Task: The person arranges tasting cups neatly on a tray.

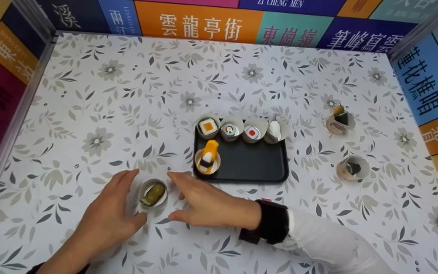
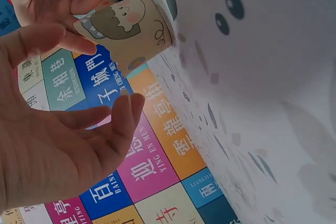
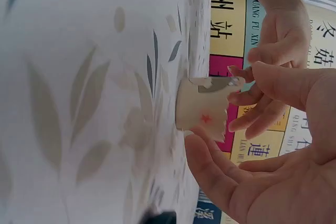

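Note:
A small paper cup point(image 1: 142, 198) with a green sushi-like piece point(image 1: 154, 193) in it stands upright on the patterned tabletop, left of the black tray point(image 1: 249, 163). My left hand point(image 1: 108, 209) is on the cup's left, thumb and fingers spread apart. On the other side is my right hand point(image 1: 211, 201), also with parted thumb and fingers. In the head view gaps show between both hands and the cup. A printed face marks the cup point(image 2: 128, 35) in the left wrist view; the right wrist view shows a red star on the cup point(image 3: 205, 111).
Several similar cups point(image 1: 230, 135) line the tray's back edge. Another cup point(image 1: 200, 167) with a yellow piece stands at its front left. Two more cups point(image 1: 339, 125) with dark pieces are on the table's right. Panels with large lettering point(image 1: 200, 26) border the table.

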{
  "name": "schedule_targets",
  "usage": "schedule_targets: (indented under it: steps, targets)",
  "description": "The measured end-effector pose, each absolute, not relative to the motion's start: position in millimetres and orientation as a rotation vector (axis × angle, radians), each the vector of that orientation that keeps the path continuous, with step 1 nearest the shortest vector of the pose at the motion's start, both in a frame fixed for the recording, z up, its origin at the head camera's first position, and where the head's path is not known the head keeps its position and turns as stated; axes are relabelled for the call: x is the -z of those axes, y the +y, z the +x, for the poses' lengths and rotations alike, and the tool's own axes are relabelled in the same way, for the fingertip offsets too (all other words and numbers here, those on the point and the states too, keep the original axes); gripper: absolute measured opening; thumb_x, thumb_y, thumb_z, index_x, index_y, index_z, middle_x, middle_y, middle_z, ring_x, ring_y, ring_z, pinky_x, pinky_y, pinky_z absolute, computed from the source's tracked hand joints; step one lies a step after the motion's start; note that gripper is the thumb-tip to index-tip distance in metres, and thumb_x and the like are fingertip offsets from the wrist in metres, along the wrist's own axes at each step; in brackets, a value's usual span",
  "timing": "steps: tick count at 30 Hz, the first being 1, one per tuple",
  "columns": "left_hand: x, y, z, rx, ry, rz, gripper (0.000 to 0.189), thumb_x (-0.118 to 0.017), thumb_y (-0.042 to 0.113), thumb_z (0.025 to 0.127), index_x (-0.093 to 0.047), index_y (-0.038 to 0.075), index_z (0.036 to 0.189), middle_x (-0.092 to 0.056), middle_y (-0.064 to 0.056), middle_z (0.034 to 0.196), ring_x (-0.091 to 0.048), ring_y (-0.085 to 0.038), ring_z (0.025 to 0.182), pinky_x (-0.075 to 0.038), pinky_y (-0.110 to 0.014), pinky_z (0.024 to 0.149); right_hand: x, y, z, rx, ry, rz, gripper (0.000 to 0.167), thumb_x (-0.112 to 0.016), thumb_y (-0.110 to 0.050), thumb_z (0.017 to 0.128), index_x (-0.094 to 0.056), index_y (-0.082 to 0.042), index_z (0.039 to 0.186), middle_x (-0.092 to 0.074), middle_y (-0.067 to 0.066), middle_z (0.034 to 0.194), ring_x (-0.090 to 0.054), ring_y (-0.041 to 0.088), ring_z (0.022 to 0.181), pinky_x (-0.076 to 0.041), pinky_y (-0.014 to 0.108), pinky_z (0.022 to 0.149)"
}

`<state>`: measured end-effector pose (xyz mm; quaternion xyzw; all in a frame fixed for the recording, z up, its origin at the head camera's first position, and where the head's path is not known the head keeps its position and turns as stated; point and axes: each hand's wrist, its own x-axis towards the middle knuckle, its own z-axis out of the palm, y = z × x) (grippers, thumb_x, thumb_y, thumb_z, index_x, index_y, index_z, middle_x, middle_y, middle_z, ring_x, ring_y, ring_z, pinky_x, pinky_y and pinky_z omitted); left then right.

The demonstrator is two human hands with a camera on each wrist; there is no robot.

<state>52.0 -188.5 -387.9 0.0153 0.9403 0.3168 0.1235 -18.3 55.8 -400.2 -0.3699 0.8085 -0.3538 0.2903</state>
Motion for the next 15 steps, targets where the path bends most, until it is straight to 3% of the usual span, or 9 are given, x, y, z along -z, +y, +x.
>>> schedule_targets:
  steps: [2, 6, 10, 15]
  targets:
    - [392, -192, 50, -0.897, 2.684, 0.011, 0.093, -0.086, 0.024, 0.082, -0.038, 0.004, 0.159, -0.045, -0.018, 0.155, -0.055, -0.039, 0.131, -0.048, -0.062, 0.097, 407, 47, -17, 0.938, 2.171, -0.997, 0.090, -0.079, -0.030, 0.096, -0.027, 0.001, 0.162, -0.045, 0.014, 0.156, -0.062, 0.010, 0.105, -0.049, 0.020, 0.091]
    - [401, -195, 45, -0.894, 2.596, -0.053, 0.093, -0.089, 0.031, 0.082, -0.041, 0.002, 0.156, -0.059, -0.019, 0.137, -0.062, -0.036, 0.116, -0.051, -0.057, 0.090, 416, 33, -16, 0.938, 2.197, -0.968, 0.087, -0.080, -0.026, 0.094, -0.032, 0.002, 0.160, -0.051, 0.013, 0.149, -0.059, 0.004, 0.096, -0.048, 0.018, 0.087]
    - [407, -195, 41, -0.927, 2.568, -0.074, 0.092, -0.091, 0.029, 0.080, -0.042, 0.000, 0.153, -0.064, -0.010, 0.118, -0.063, -0.023, 0.096, -0.051, -0.045, 0.076, 421, 26, -17, 0.944, 2.217, -0.962, 0.081, -0.081, -0.022, 0.093, -0.038, 0.002, 0.157, -0.057, 0.012, 0.139, -0.057, 0.004, 0.091, -0.048, 0.017, 0.082]
    - [411, -190, 40, -0.968, 2.600, -0.063, 0.077, -0.090, 0.023, 0.080, -0.051, 0.002, 0.143, -0.063, -0.004, 0.094, -0.058, -0.019, 0.080, -0.046, -0.040, 0.069, 425, 23, -19, 1.003, 2.221, -0.976, 0.066, -0.084, -0.015, 0.089, -0.051, -0.003, 0.145, -0.062, 0.006, 0.123, -0.055, 0.006, 0.089, -0.048, 0.016, 0.077]
